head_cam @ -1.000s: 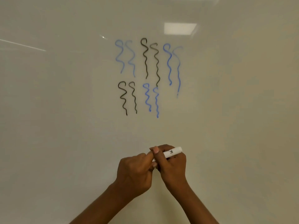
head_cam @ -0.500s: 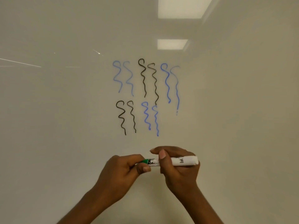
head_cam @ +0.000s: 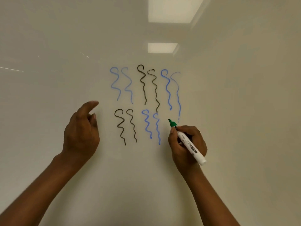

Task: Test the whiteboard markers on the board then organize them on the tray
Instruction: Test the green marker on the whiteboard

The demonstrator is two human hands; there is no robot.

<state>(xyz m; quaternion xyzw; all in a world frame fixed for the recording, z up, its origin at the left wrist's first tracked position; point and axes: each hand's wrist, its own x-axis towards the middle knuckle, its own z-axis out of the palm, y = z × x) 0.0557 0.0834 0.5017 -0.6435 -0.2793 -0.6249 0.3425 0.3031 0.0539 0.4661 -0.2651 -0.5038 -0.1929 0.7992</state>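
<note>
From the head view, I am facing the glossy white whiteboard [head_cam: 65,38], which is filling the whole picture. My right hand [head_cam: 187,144] is gripping the white-barrelled marker with the green collar and dark tip [head_cam: 189,142], fingers wrapped shut around its barrel in a writing hold. The marker is slanting up and to the left, its uncapped tip sitting at or just off the board surface; I cannot tell if it is touching. The tip is lying just right of the lower pair of blue squiggles [head_cam: 152,127] and below the upper right pair of blue squiggles [head_cam: 172,90]. My left hand [head_cam: 81,129] is hovering in front of the board, left of the lower pair of black squiggles [head_cam: 126,126], fingers loosely curled. Whether it is holding anything I cannot tell. Two rectangular ceiling lights [head_cam: 171,9] are reflecting in the board above the marks.
</note>
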